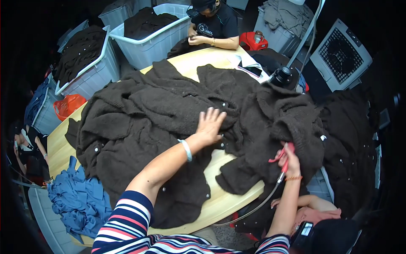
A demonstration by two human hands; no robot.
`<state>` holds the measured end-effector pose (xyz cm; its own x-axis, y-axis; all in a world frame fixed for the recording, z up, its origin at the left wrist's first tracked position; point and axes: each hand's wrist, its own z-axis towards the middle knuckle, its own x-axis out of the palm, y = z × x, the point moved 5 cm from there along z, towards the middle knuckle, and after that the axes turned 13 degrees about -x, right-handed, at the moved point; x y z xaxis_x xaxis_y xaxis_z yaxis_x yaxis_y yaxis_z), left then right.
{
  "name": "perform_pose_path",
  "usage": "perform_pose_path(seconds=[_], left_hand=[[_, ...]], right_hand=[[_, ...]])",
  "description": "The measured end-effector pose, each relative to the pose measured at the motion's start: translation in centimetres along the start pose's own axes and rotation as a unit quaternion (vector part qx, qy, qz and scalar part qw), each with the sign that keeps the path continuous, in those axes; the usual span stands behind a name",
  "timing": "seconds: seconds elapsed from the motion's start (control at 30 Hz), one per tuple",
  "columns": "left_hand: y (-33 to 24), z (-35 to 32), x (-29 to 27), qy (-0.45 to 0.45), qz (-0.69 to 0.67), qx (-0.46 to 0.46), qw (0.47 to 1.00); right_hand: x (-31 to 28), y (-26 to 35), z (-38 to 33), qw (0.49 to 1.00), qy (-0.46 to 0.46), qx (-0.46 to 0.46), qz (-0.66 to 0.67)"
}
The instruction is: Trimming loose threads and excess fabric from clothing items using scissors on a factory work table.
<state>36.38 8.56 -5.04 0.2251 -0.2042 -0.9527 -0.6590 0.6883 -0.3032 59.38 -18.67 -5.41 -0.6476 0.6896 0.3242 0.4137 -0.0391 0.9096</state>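
Your left hand is open, palm down, with the fingers spread across the dark brown garments; it presses on the cloth and grips nothing visible. Your right hand is closed around a red hose-fed gun, whose front end lies against the brown fabric at the right of the heap. A thin hose runs from the base of the gun toward the lower edge of the table.

Location of workpiece: the garments cover most of the pale wooden table, in front of you and under both hands. White buttons show on the cloth.

Markings: pale lettering is printed on the chest of the black shirt worn by the person seated across the table. A small white tag shows on the brown cloth to the right of the gun; any writing on it is too small to read. At the lower right, a black device carries a pale rectangular panel; its content cannot be made out.

Surroundings: blue cloth is piled at the left end of the table, below an orange-red bag.
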Motion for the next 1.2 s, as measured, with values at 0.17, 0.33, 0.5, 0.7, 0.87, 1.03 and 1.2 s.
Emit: perform_pose_path(seconds=[0.17,0.33,0.5,0.7,0.87,1.03,1.2], left_hand=[[6.4,2.7,5.2,-0.009,0.123,0.003,0.992],[7.1,2.7,2.9,0.005,0.049,0.037,0.998],[7.7,-6.6,-9.1,0.05,-0.022,0.103,0.993],[8.7,-26.9,-17.4,0.243,-0.005,0.114,0.963],[15.1,-41.2,-13.8,0.291,0.174,-0.048,0.939],[10.1,-33.9,-15.8,0.272,-0.052,-0.125,0.953],[10.9,-28.7,-9.2,-0.056,-0.025,-0.023,0.998]], right_hand=[[6.6,-1.9,-6.2,0.971,-0.009,-0.045,-0.235],[10.9,-4.1,-8.0,0.949,0.156,-0.055,-0.267],[13.1,-2.6,-6.6,0.942,0.159,-0.085,-0.282],[17.7,-2.7,-9.3,0.913,0.228,-0.095,-0.326],[22.1,-4.9,-13.4,0.867,0.288,-0.111,-0.39],[22.6,-6.4,-17.5,0.827,0.283,-0.123,-0.469],[25.8,-5.2,-23.4,0.737,0.318,-0.147,-0.579]])
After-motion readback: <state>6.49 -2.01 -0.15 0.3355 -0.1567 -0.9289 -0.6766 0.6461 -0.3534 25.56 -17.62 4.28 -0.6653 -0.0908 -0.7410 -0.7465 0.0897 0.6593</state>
